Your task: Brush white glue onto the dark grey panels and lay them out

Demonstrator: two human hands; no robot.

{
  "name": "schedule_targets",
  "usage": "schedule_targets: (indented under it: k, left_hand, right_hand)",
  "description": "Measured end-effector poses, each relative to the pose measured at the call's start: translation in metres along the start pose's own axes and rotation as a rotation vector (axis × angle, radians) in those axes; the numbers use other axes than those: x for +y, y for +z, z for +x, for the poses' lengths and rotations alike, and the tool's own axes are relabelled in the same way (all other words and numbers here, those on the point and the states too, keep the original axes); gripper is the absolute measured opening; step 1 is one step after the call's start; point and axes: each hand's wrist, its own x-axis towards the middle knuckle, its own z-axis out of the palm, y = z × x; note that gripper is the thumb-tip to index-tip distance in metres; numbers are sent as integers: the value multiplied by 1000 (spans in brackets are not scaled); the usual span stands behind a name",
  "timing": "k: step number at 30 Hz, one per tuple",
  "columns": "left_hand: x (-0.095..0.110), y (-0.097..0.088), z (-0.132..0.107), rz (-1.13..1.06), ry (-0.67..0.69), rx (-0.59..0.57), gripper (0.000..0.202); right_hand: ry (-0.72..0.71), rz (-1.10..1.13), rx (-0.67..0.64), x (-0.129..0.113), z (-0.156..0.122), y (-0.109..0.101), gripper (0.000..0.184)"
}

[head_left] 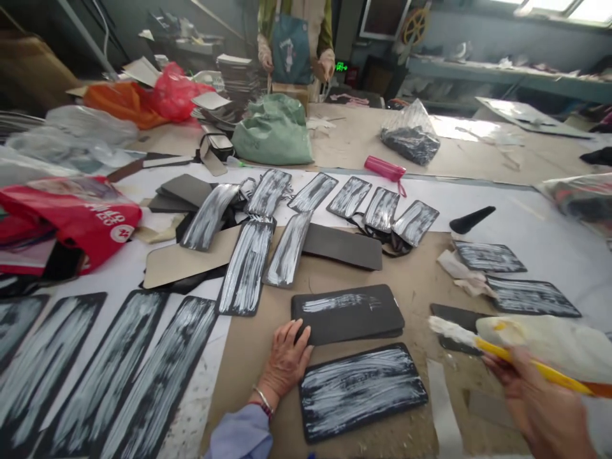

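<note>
My left hand (285,360) lies with fingers stretched over the lower left corner of a dark rectangular panel (354,322), which bears one white streak and rests on another panel. Just below it is a second panel (363,392), coated nearly all over in white strokes. At the right, my right hand (538,395) is closed around a yellow-handled brush (507,354) whose bristles are loaded with white paste. The brush tip is over a small dark panel (459,325), beside a pale, plastic-covered container (549,344).
Several white-streaked panels (248,268) spread across the table's middle and left. A red bag (105,223) lies left, a green sack (272,131) and pink pouch (385,167) farther back. A black tapered object (472,220) lies right. A person (296,44) stands across the table.
</note>
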Motion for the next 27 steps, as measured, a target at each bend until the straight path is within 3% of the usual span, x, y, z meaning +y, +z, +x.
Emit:
schedule_targets:
  k: [5,7,10,14,19,23,27]
  left_hand:
    - [-2,2,-1,-17,-1,31,34]
    - [-3,4,-2,-18,3,42,34]
    - [-4,5,-3,-16,9,63,33]
    - [-4,5,-3,-20,-10,67,32]
    - [-4,4,-2,-3,11,59,33]
    - [-6,4,-3,16,29,56,34]
    - [-10,7,-4,28,55,52,35]
  right_hand:
    - [216,277,-209,-35,-66,140,41]
    - [238,293,-279,-44,-88,178,44]
    - [250,287,-362,-47,-106,211,45]
    - [268,277,-392,-42,-111,228,46]
    - [273,231,-377,-35,-107,233,48]
    - [225,176,-307,-26,-92,220,47]
    - [174,118,-201,-15,-63,190,46]
